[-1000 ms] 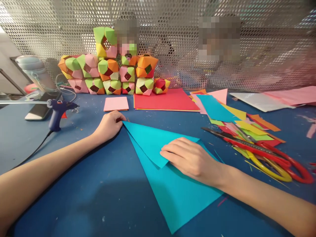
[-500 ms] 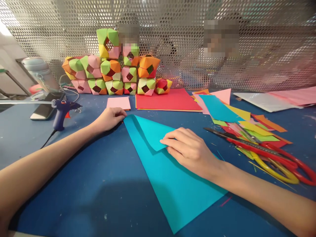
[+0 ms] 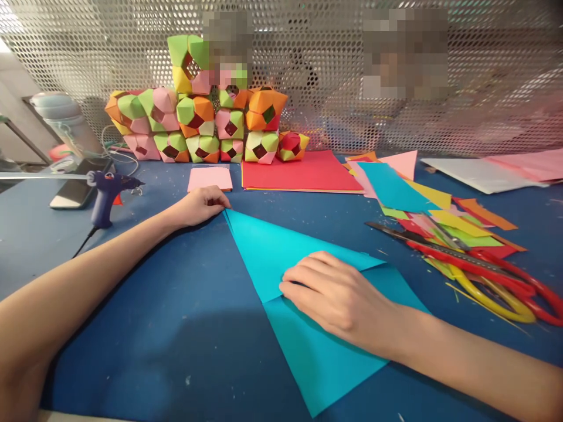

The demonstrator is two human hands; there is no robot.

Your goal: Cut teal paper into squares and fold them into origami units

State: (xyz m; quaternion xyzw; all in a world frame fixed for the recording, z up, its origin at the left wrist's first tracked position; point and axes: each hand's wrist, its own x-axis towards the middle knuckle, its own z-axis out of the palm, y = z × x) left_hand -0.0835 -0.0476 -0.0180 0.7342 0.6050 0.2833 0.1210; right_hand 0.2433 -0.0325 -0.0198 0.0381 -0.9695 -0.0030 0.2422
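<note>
Loosely curled, right hand on blue paper, left hand pinching corner.

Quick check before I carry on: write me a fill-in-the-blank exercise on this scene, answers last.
1. The left hand and right hand are both at one large blue sheet of ____.
2. The glue gun is to the ____ of both hands.
3. The red-handled scissors lie by another pair with ____ handles.
4. The small stack beside the red paper has a ____ top.

Missing words: paper; left; yellow; pink.
</note>
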